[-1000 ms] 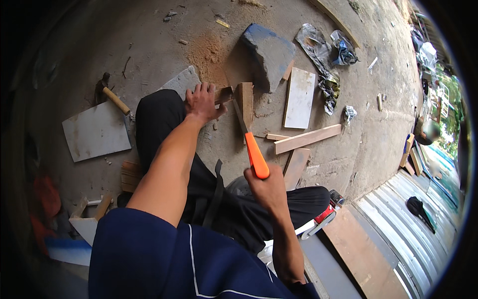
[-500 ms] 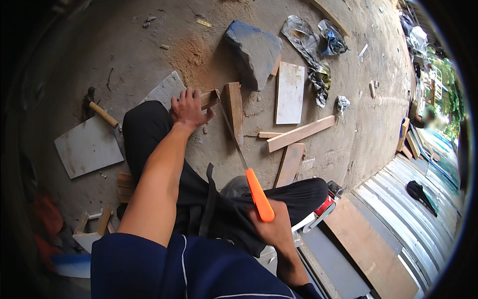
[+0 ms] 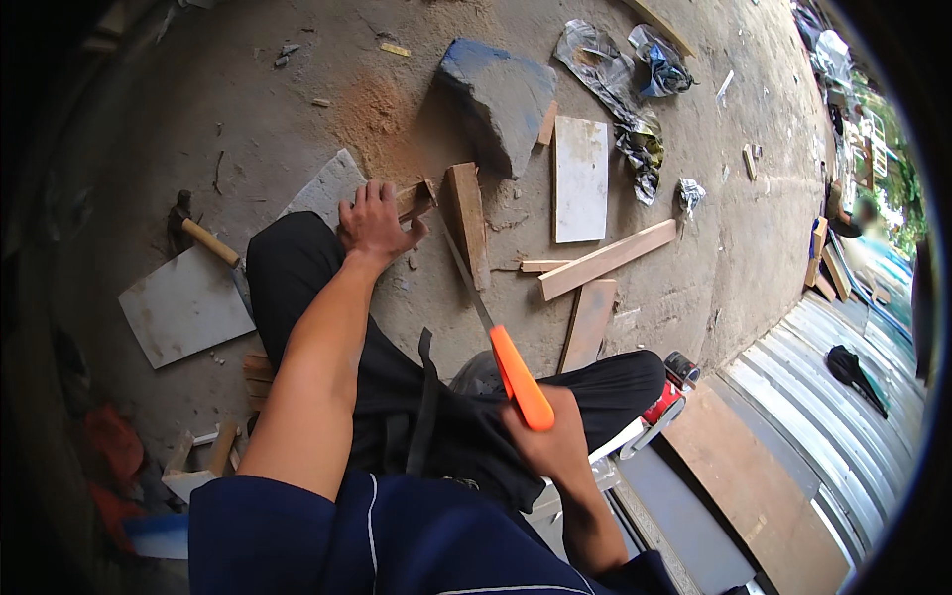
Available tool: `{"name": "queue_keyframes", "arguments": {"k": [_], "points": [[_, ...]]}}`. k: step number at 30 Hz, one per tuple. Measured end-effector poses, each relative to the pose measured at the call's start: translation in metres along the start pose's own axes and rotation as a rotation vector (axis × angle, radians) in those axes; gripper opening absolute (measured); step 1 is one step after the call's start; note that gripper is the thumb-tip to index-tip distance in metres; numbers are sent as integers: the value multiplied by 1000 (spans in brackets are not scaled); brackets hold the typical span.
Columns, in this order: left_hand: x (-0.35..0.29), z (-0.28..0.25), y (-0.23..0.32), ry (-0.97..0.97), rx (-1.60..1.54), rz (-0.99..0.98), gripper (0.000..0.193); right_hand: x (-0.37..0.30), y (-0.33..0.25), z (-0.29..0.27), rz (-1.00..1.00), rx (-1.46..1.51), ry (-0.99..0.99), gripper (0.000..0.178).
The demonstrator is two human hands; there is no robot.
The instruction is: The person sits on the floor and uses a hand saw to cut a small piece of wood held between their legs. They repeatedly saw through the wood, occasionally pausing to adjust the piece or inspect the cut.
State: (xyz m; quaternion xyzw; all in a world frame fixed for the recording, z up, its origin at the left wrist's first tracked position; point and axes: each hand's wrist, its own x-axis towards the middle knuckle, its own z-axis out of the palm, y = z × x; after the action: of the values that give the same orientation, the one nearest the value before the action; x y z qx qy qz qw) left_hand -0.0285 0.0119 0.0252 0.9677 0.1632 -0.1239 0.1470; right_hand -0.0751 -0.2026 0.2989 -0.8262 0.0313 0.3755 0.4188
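My left hand (image 3: 379,226) is closed over a short piece of wood (image 3: 416,199) on the ground beyond my bent left knee. Its fingers bend over the wood and the thumb points toward the saw. In my right hand (image 3: 551,434), near my lap, is a handsaw (image 3: 522,379), held by its orange handle. The narrow blade slants forward and left, its far end close to the held wood's right end. Just right of the blade stands a wedge-shaped wooden block (image 3: 465,220). The blade's contact with the wood is hard to make out.
A grey-blue stone slab (image 3: 501,99) lies ahead beside sawdust (image 3: 382,124). A white board (image 3: 581,180), wooden strips (image 3: 610,260) and crumpled plastic (image 3: 640,129) are to the right. At left, a hammer (image 3: 206,238) rests by another white board (image 3: 188,307). Corrugated metal (image 3: 818,367) lies far right.
My right hand and the saw handle have shifted slightly forward and right, and less of the blade's far end shows. My left hand stays on the wood. The view has moved a little.
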Motion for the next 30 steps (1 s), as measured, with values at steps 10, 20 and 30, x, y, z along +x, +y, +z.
{"name": "queue_keyframes", "arguments": {"k": [10,20,30], "points": [[-5,1,-4,3,-17,0,68,-8,-13,3,38,-81,38,23],[-5,-6,-5,36,-94,3,63,-24,-12,0,53,-129,34,10],[-4,-2,-7,25,-61,-4,65,35,-22,24,48,-263,-34,22]]}}
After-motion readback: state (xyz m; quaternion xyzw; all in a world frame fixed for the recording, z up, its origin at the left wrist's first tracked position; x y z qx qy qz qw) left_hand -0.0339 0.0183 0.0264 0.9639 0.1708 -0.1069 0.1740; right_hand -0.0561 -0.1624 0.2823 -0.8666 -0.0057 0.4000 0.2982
